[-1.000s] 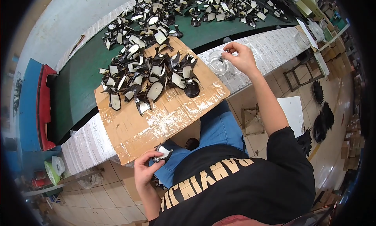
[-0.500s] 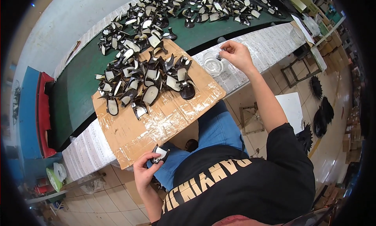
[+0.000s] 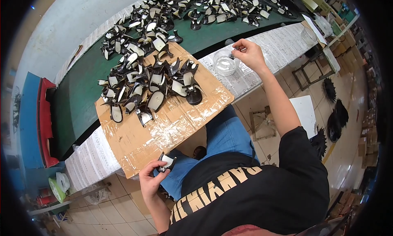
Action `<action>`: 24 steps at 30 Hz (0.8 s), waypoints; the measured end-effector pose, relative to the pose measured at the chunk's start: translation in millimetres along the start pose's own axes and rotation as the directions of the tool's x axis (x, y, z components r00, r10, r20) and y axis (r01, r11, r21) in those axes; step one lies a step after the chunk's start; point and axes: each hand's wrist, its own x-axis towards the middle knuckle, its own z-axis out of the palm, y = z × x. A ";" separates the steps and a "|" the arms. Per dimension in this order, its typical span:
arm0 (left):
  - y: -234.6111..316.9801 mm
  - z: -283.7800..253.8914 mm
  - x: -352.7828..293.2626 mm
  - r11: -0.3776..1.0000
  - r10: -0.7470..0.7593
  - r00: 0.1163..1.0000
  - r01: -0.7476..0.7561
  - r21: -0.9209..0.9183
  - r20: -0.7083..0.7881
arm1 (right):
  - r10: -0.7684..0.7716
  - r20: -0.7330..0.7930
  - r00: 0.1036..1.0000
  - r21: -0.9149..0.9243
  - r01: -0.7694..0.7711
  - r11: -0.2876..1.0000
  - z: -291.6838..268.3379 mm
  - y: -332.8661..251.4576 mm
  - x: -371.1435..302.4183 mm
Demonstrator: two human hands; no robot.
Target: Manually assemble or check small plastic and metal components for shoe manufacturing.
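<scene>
Between the thumb and fingers of my left hand (image 3: 150, 176) is a black shoe heel with a pale inner face (image 3: 167, 160), held above my lap by the cardboard's near corner. My right hand (image 3: 250, 56) is raised at the far right of the cardboard, its thumb and forefinger pinched together. A tiny dark bit shows at those fingertips, too small to name. Just left of them a clear round bowl (image 3: 225, 66) stands on the wrapped ledge; a pale, shiny patch shows inside it. A pile of similar black heels (image 3: 156, 101) lies on the cardboard sheet (image 3: 176, 131).
Many more heels (image 3: 195, 24) cover the far part of the green conveyor belt (image 3: 73, 103). A plastic-wrapped white ledge (image 3: 94, 154) runs along its near side. At the left stands a blue and red panel (image 3: 45, 121). A small wooden frame (image 3: 262, 124) is on the tiled floor.
My right hand has shifted slightly, its pinch rising a little beside the bowl. My left hand keeps the heel in nearly the same place.
</scene>
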 end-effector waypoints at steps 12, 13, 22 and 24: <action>0.3 -0.9 -0.1 1.000 -0.012 1.000 0.012 0.001 -0.009 | -0.286 -0.076 0.955 -0.254 0.259 0.932 -2.5 -0.1 -3.0; 0.9 -0.8 -0.1 1.000 -0.010 1.000 0.010 -0.004 -0.007 | -0.286 -0.075 0.955 -0.253 0.259 0.932 -1.7 -3.6 -4.9; 3.2 0.5 0.0 0.997 -0.023 1.000 0.023 -0.073 0.002 | -0.281 0.083 0.956 -0.330 0.293 0.898 6.9 -12.8 -9.5; 2.6 0.5 0.1 0.996 -0.027 1.000 0.027 -0.081 0.006 | -0.272 0.112 0.956 -0.351 0.294 0.889 7.3 -14.0 -9.5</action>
